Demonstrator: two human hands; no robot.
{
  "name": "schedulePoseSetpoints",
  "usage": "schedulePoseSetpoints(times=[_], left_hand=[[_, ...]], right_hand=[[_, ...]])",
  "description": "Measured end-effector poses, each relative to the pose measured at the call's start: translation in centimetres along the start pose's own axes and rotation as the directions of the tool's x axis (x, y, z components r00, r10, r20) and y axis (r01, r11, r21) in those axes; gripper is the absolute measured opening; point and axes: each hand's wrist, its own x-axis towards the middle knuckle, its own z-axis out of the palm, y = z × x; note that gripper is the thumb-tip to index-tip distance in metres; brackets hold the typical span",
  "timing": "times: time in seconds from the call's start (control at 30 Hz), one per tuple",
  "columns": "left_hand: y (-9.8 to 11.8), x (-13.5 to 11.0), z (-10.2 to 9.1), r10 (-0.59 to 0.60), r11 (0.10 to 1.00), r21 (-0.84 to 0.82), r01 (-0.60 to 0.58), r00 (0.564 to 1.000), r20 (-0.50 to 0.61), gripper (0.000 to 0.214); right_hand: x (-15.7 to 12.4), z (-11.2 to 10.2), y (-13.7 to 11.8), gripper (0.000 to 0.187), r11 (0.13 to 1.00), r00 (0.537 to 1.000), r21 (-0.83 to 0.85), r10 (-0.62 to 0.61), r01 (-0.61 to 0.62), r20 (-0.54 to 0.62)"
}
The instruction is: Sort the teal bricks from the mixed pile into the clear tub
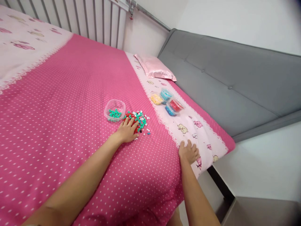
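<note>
On the pink bed sheet (70,110): white dots cover it; both bare forearms reach in from six o'clock.
Left hand (127,130): palm down just left of the picture's centre, resting on the near edge of the brick pile.
Left fingers: stretched out and loosely spread over the bricks, not closed into a grip; whether a fingertip pinches a piece cannot be told.
Pile of small bricks (141,119): red, green and white pieces heaped on the sheet at one o'clock from the left hand, touching its fingers, with a few strays at the pile's five o'clock.
Clear tub (115,101): lidless, at eleven o'clock from the left hand, just beside the pile.
Green pieces (114,114): lying inside the clear tub.
Right hand (188,152): palm down at four o'clock from the pile, well apart from it, pressed on the pale floral border (188,125).
Right fingers: laid flat and close together on the cloth, holding nothing.
Four small tubs (156,99): clustered on the border at two o'clock from the pile, filled with yellow, light blue, red and dark blue pieces.
Pink pillow (154,67): at twelve o'clock from those tubs, against the grey headboard (223,72).
Grey railing (94,18): upright bars at the picture's eleven o'clock.
</note>
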Motion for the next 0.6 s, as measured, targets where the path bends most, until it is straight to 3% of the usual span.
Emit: schedulePoseSetpoints(times=[0.6], left_hand=[[0.03, -0.02, -0.23, -0.007, 0.999, 0.034, 0.006, 0.999, 0.032, 0.072]], right_hand=[[0.07, 0.19, 0.09, 0.056, 1.000, 1.000, 0.005, -0.002, 0.002, -0.015]])
